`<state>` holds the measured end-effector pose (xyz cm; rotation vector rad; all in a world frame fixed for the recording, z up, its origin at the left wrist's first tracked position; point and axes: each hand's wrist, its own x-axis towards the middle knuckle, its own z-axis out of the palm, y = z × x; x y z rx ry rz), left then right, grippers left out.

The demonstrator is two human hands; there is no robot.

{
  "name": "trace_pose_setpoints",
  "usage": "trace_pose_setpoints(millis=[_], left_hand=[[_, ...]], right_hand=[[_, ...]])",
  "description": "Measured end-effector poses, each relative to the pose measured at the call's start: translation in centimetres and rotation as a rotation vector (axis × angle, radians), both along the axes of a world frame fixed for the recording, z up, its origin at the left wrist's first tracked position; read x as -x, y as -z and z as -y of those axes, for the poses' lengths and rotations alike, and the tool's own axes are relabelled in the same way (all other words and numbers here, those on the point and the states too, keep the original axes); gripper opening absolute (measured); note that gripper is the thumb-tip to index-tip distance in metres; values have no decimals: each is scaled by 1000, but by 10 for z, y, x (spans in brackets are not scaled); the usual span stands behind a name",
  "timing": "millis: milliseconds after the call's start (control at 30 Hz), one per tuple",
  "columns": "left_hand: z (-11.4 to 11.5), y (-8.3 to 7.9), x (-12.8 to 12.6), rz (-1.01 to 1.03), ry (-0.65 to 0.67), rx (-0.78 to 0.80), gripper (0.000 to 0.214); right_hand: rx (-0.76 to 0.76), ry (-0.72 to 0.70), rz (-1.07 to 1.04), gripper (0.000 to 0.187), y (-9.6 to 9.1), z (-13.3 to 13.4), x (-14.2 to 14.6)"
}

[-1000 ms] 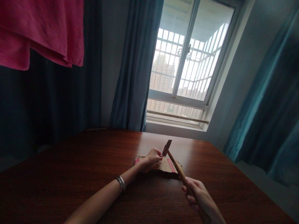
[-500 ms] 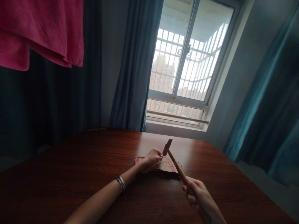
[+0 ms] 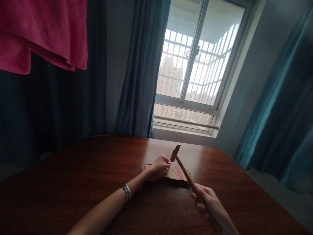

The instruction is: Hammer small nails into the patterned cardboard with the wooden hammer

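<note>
My right hand (image 3: 207, 199) is wrapped round the wooden handle of a hammer (image 3: 184, 169), its metal head raised at the upper left end. Just left of that head, my left hand (image 3: 161, 163) is closed in a pinch over a piece of cardboard (image 3: 174, 172). What the pinch holds is too small to make out. Pink bands and many small dark specks or holes mark the tan cardboard, which lies flat on the table. A silvery bracelet (image 3: 126, 191) circles my left wrist.
The brown wooden table (image 3: 117, 156) spreads around the cardboard. Behind it stand a barred window (image 3: 190, 71) and a blue curtain (image 3: 139, 75). Another curtain (image 3: 274, 107) hangs at right, and a pink cloth (image 3: 49, 36) hangs at upper left.
The hammer head sits very slightly higher than before. My left hand stays in its pinch over the cardboard.
</note>
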<state>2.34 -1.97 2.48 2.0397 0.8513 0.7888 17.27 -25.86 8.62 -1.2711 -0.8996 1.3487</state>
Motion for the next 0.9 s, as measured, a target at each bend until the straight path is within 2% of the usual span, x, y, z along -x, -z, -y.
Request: trace_pose_setpoints(millis=[667,800,900], left_hand=[[-3,4,1,-24,9,-34,25],[-4,6,0,-18,15,-46,25],[-4,5,0,-27,21,-60,24]], right_hand=[[-16,-13,31,37,1,-1,-2],[-38,18,41,36,-3,4,-2],[-83,60,125,37,0,4,-10]])
